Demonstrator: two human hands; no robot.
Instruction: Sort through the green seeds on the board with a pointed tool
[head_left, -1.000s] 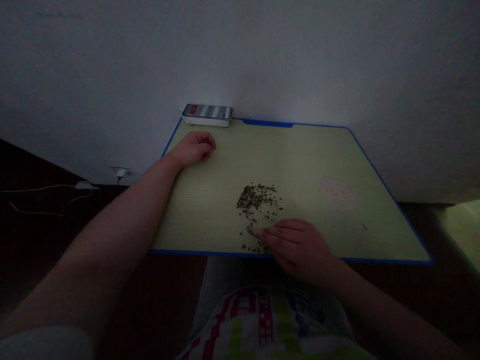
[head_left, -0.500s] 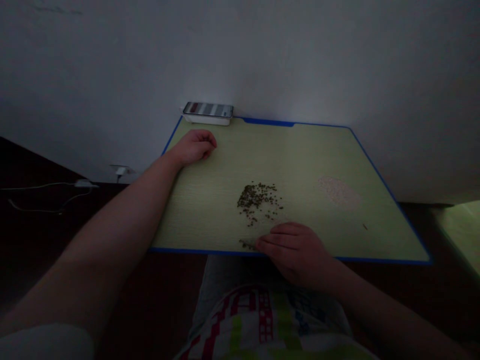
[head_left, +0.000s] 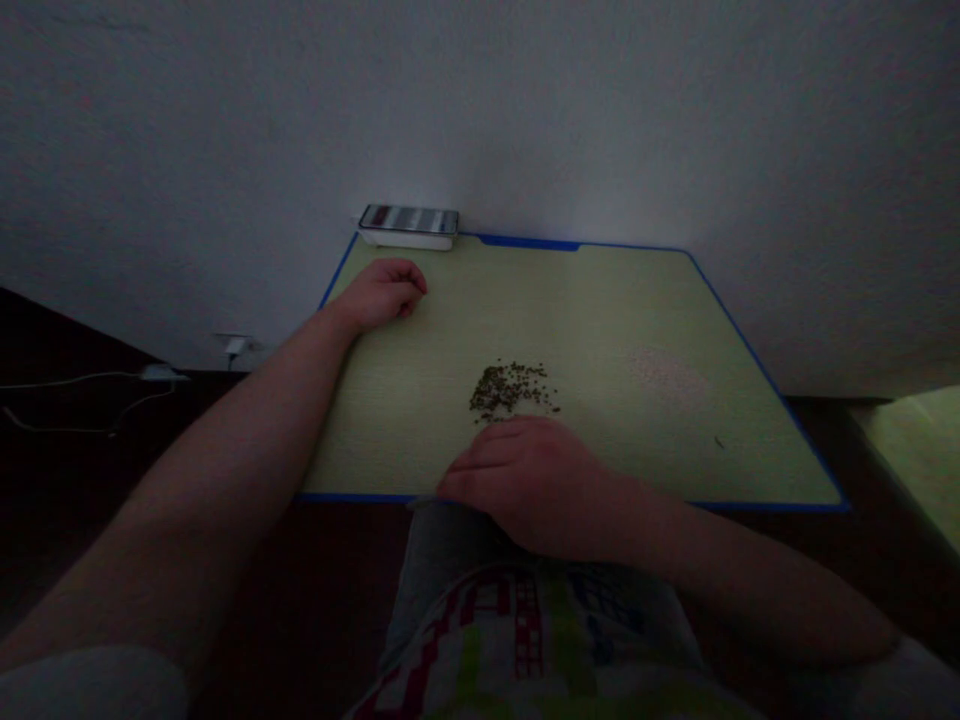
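Observation:
A heap of small dark green beans (head_left: 510, 388) lies in the middle of a pale green table (head_left: 600, 320) with a blue edge. My right hand (head_left: 525, 480) lies palm down at the table's near edge, just in front of the heap, fingers together and stretched toward the left. What is under it is hidden. My left hand (head_left: 381, 292) rests at the far left corner of the table, fingers curled in loosely, with nothing showing in it. A faint patch of pale grains (head_left: 667, 375) lies to the right of the beans.
A phone (head_left: 409, 220) lies on a white box at the table's far left corner, against the wall. One stray bean (head_left: 718, 441) sits near the right front. Cables and a plug (head_left: 238, 346) are on the dark floor at left. My patterned clothing fills the bottom.
My right hand has swept left and toward me along the table's near edge. The loose beans that lay in front of the heap are no longer visible. My left hand has stayed put.

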